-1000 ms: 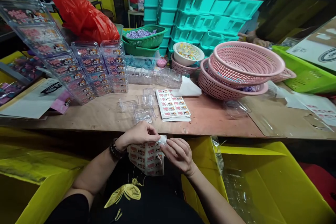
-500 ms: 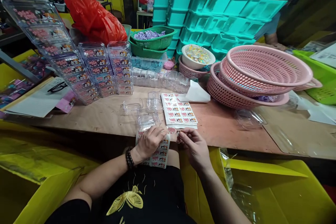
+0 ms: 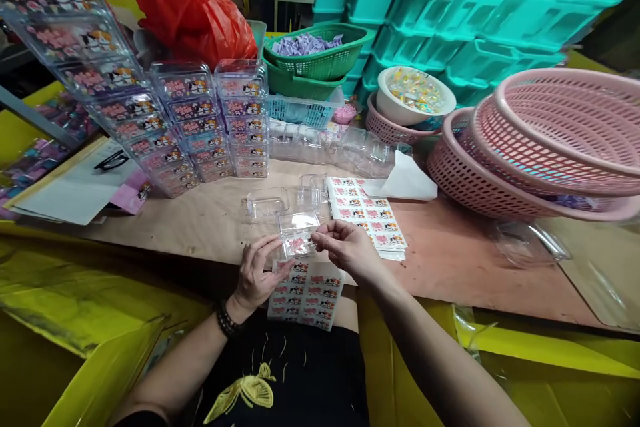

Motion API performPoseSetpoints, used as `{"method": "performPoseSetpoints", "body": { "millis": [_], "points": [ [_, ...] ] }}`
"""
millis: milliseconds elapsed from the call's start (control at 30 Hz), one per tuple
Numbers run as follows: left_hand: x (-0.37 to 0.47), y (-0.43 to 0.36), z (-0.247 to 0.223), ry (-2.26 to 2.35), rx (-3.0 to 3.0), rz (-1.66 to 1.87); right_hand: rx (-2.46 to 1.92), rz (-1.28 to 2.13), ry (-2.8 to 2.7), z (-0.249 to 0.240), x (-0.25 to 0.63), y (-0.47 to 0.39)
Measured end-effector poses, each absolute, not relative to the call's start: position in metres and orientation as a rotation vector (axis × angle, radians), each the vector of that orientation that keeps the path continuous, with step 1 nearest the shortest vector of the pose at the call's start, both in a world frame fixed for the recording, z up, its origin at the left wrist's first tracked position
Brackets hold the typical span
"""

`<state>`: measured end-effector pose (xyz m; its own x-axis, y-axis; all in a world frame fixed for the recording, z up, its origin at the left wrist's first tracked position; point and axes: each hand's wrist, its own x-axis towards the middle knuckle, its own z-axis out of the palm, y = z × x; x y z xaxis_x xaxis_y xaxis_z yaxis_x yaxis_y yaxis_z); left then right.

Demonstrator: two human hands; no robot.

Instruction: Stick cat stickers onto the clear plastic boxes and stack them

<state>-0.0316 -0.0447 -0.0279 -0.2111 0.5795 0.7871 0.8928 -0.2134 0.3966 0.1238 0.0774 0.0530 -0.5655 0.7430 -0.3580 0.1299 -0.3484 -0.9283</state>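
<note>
Right hand point(image 3: 350, 250): reaching in from the right, knuckles up, thumb and index pinched together on the right end of a cat label point(image 3: 296, 245). Left hand point(image 3: 257, 275): bracelet wrist low, fingertips at the left edge of the clear case point(image 3: 300, 221), thumb spread below; can't tell if it's clamped on anything. Label sits between both sets of fingertips, over the case's near part; my right fingers hide its right end. Sticker sheet point(image 3: 306, 299) hangs just below the grip, top left corner under my left thumb. Beyond my right hand, partly covered by it: label stack point(image 3: 367, 210). More clear trays point(image 3: 267, 203) just past the left fingers. Farther left, stacked labelled cases point(image 3: 195, 123); farther right, pink baskets point(image 3: 560, 127).
</note>
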Motion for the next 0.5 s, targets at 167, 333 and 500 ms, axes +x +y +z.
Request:
{"method": "performPoseSetpoints", "body": {
  "millis": [167, 333, 500],
  "points": [
    [-0.030, -0.042, -0.038, -1.745, -1.723, -1.464, -1.172, 1.873, -1.541, 0.048, 0.128, 0.080],
    [-0.033, -0.039, -0.044, -1.747, -1.739, -1.471, -1.232, 1.865, -1.528, 0.049, 0.126, 0.077],
    [-0.033, -0.039, -0.045, -1.756, -1.745, -1.468, -1.258, 1.817, -1.554, 0.051, 0.125, 0.076]
  ]
}}
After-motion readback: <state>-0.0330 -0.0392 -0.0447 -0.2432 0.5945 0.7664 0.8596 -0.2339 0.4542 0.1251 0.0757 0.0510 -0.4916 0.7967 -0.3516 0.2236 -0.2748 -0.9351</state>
